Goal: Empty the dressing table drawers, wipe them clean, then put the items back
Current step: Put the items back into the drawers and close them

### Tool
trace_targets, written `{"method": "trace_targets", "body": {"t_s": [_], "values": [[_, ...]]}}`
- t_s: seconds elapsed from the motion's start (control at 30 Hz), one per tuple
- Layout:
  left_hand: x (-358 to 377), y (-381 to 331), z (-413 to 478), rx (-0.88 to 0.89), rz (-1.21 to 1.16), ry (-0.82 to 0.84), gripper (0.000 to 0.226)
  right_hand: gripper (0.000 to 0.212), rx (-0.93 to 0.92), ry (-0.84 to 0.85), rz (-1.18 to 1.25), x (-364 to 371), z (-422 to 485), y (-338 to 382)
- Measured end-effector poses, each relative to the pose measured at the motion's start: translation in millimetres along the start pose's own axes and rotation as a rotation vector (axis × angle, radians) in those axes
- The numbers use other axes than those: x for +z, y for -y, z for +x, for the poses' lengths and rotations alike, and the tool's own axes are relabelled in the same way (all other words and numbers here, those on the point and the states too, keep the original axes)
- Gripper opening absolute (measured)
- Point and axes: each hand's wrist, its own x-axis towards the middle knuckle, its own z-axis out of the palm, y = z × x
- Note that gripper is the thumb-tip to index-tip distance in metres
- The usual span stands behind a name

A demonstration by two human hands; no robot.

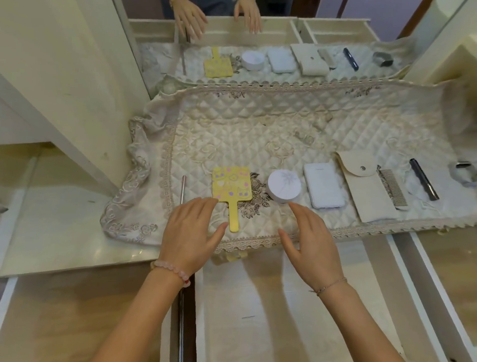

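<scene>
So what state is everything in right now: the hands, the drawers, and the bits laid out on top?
left hand, open, holding nothing
right hand, open, holding nothing
drawers, pulled open
round box, lid on
pouch, flap snapped shut
hand mirror, lying flat on the cloth, handle toward the person
comb, lying flat beside the pouch

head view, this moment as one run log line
stage: items out on quilted cloth | drawer: open | left hand: open, by yellow mirror handle | right hand: open, near round white box
</scene>
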Motion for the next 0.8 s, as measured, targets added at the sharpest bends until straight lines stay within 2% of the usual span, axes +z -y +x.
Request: {"method": "trace_targets", "body": {"t_s": [0.33, 0.47, 0.57, 0.67, 0.8], "values": [[13, 14, 1, -0.053, -0.009, -0.019, 0.054, 0.059, -0.017, 0.005, 0.034, 9, 15, 5], [19, 9, -2, -0.116, -0.093, -0.029, 0.055, 0.054, -0.047, 0.000, 0.056, 12, 24, 9], [32, -6, 5, -0.258, -0.302, 0.037, 0.041, 0.050, -0.022, 0.004, 0.099, 9, 28, 6], [44, -17, 18, -0.517, -0.571, 0.075, 0.036, 0.052, 0.060, 0.003, 0.167, 4, 28, -5], [55, -23, 35, -0.644, -0.534, 0.067, 0.039, 0.052, 0.132, -0.001, 0.209, -4, 23, -18]]}}
